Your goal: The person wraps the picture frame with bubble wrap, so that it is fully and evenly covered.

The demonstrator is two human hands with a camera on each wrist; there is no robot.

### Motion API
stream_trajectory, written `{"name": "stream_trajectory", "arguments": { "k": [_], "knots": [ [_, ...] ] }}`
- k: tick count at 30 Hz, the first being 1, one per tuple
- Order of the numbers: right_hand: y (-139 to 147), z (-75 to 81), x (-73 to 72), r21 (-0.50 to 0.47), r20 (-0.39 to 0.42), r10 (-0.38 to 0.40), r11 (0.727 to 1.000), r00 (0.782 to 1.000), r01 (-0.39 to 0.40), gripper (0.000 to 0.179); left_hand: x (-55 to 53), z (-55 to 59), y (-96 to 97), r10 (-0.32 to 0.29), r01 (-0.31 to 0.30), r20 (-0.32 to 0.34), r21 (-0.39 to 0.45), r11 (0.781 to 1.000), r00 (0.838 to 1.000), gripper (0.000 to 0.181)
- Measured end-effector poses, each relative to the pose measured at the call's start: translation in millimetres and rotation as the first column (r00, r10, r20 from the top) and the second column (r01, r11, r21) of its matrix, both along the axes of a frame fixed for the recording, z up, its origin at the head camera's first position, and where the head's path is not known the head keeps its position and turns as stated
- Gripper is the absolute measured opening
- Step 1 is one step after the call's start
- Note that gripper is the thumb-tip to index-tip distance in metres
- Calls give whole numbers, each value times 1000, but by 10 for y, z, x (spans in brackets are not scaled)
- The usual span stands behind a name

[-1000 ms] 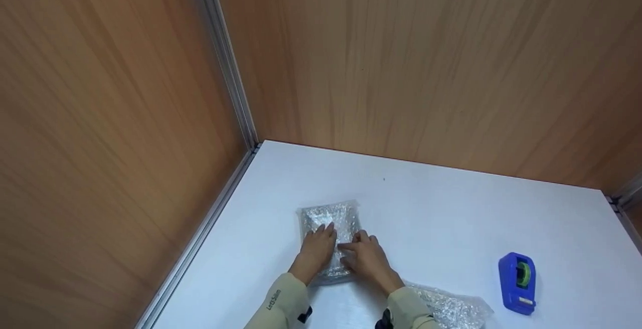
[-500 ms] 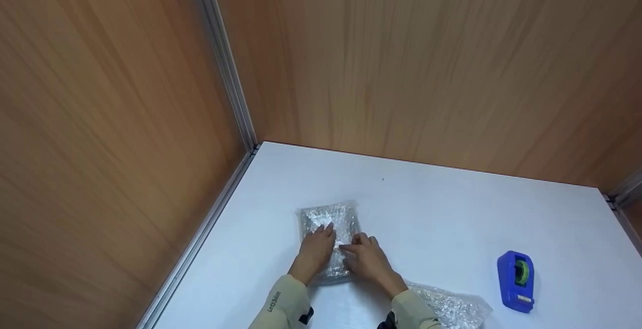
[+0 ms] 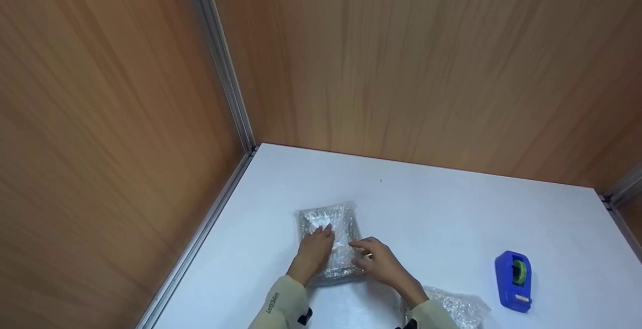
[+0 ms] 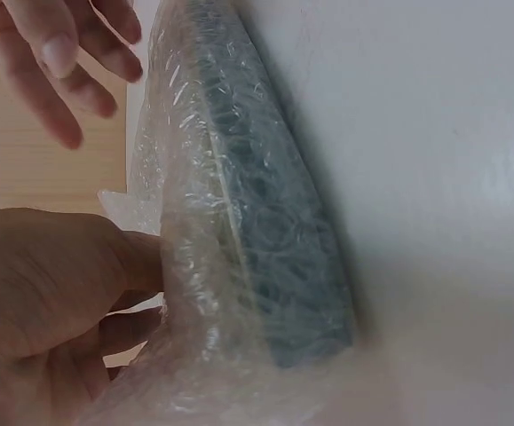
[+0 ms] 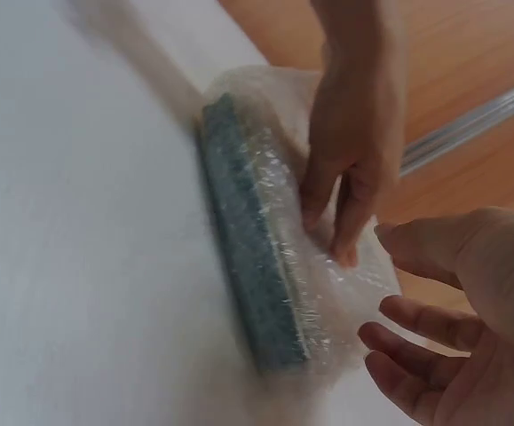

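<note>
A flat rectangular packet (image 3: 343, 223) in clear bubble wrap lies on the white table, with a blue-green side (image 4: 283, 257) showing through the wrap in the left wrist view. My left hand (image 3: 315, 251) presses on its top with extended fingers, touching the wrap. At the packet's right edge hovers my right hand (image 3: 382, 264), thumb and fingers apart. The right wrist view shows that same right hand (image 5: 478, 311) with loosely bent, spread fingers and nothing between them. Whatever is inside the wrap is mostly hidden.
More bubble wrap (image 3: 459, 309) lies at the near right, partly under the right sleeve. A blue tape dispenser (image 3: 513, 281) with a green roll stands farther right on the white table (image 3: 431, 208). Wooden panels (image 3: 401, 68) bound the table at the back and left.
My right hand has drawn back to the right from the packet's middle, and its fingers have spread. The left hand keeps its place on the packet.
</note>
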State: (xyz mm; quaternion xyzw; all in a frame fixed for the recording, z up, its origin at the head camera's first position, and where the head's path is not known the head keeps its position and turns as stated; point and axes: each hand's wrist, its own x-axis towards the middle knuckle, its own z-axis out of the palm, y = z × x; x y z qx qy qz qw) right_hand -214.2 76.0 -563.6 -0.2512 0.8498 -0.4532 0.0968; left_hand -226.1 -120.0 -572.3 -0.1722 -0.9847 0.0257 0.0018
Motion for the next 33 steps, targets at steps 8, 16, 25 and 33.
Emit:
{"name": "stream_trajectory", "arguments": {
  "k": [8,16,25,33],
  "knots": [
    [251,159,96,-20,-22,-34,999,999,33,35,5,0,-1,-14,13,1,8,1000,1000,33],
    [523,320,242,-45,-8,-153,987,988,153,35,-4,-8,-12,-8,8,18,21,1000,1000,34],
    [834,460,501,-90,53,-295,950,954,299,33,0,-25,-34,1,-3,28,58,998,1000,34],
    [1190,482,709,-2,153,-475,877,867,481,30,13,4,-22,-4,1,51,50,999,999,40]
  ]
}}
